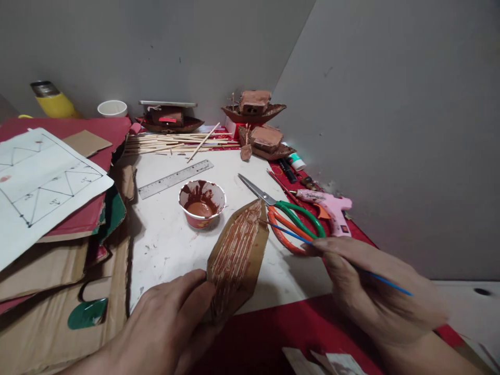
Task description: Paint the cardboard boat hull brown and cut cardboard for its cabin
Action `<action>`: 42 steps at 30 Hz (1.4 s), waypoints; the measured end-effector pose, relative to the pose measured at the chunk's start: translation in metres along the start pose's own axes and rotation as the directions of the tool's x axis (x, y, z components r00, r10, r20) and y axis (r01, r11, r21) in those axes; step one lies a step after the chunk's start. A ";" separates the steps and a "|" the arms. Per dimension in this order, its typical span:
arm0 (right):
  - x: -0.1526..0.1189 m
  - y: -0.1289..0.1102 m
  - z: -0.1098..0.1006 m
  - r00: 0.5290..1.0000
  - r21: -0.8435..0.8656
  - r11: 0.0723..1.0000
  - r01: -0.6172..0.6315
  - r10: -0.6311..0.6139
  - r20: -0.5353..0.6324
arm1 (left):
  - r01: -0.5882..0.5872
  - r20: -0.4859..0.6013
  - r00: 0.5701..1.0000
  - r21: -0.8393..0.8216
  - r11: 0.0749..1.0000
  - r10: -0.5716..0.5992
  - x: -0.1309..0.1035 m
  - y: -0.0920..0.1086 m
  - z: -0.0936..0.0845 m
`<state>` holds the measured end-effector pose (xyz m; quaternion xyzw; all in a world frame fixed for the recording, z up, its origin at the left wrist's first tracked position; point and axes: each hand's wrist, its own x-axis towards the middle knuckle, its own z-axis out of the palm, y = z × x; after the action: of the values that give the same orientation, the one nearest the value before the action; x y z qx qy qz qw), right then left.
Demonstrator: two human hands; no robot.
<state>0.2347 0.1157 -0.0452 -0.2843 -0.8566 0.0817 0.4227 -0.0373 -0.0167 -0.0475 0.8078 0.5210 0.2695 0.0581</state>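
Observation:
My left hand (pixel 172 317) grips the near end of a long cardboard piece (pixel 238 250) with angled corners, its ridged middle streaked with reddish-brown paint. In my right hand (pixel 375 291) is a thin blue paintbrush (pixel 291 231), pinched between thumb and fingers. The brush tip touches or nearly touches the cardboard near its far end. Just beyond stands a paper cup (pixel 202 219) holding brown paint, its inner wall smeared. Scissors (pixel 279 200) with green and orange handles lie right behind the cardboard piece.
Brown model boats (pixel 253 107) stand along the wall at the back. Wooden sticks (pixel 175 140) and a clear ruler (pixel 175 178) lie in front of them. A pink glue gun (pixel 332 205) is at right. Cardboard sheets (pixel 39 281) and a drawn paper (pixel 54 182) pile up at left.

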 end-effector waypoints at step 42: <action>0.002 -0.002 0.006 0.996 0.043 0.996 -0.083 0.083 0.019 | 0.034 0.004 0.999 -0.012 0.999 -0.033 0.000 0.000 0.000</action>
<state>0.2278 0.1160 -0.0467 -0.3098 -0.8456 0.1202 0.4177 -0.0374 -0.0166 -0.0475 0.7991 0.5327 0.2701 0.0685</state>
